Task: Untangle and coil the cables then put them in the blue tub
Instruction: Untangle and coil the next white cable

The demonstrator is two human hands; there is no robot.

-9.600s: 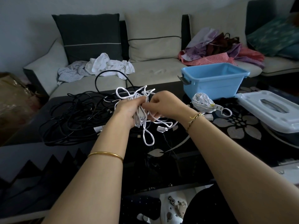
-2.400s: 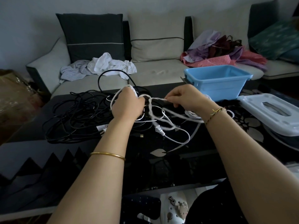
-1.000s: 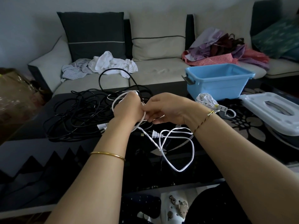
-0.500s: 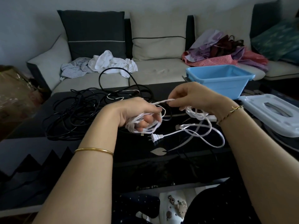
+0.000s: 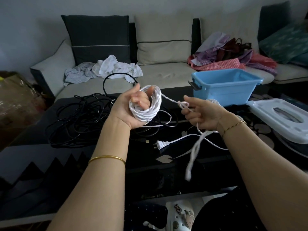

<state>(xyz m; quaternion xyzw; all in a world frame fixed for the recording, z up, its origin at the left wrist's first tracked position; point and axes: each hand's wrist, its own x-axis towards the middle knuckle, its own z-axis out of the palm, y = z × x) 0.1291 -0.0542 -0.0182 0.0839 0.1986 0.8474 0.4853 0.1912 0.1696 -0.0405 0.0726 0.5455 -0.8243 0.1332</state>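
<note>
My left hand (image 5: pixel 131 110) is raised palm-up above the black table (image 5: pixel 166 167), with a white cable (image 5: pixel 150 104) wound in several loops round its curled fingers. From the coil a strand runs right to my right hand (image 5: pixel 201 114), which grips it. The slack hangs below that hand, and the white plug (image 5: pixel 160 144) lies on the table. A tangle of black cables (image 5: pixel 80 119) spreads over the table's left side. The blue tub (image 5: pixel 225 88) stands at the far right edge. Behind my right hand, part of another white bundle (image 5: pixel 214 101) shows.
A white lid (image 5: pixel 281 117) lies on the table's right side. Behind the table runs a sofa with a white cloth heap (image 5: pixel 115 67) and a pile of red and purple clothes (image 5: pixel 233 55). A shoe (image 5: pixel 181 215) lies on the floor below.
My left hand has turned palm-up and risen, with the white coil now wrapped round its fingers. My right hand dropped lower and to the right, drawing the strand out. The plug lies further right.
</note>
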